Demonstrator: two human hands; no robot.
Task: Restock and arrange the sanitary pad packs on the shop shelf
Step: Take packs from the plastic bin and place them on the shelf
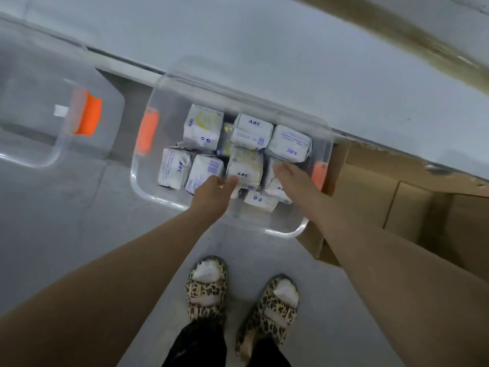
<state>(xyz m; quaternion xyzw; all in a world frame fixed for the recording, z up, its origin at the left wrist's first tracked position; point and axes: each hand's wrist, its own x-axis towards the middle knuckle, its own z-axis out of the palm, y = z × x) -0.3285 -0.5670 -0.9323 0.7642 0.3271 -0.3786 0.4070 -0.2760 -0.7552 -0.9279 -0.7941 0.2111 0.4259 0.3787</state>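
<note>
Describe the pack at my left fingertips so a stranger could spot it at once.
Start at the clear floor bin holding white ABC packs. The centre pack lies on top, its near edge at the left hand. It shows yellow-green print, unlike the plain blue-lettered packs beside it.

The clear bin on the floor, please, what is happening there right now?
A person standing over the clear bin reaches in with both hands. The left hand touches the near edge of a middle pad pack; whether it grips is unclear. The right hand lies open over packs at the right. All packs lie inside the bin.
</note>
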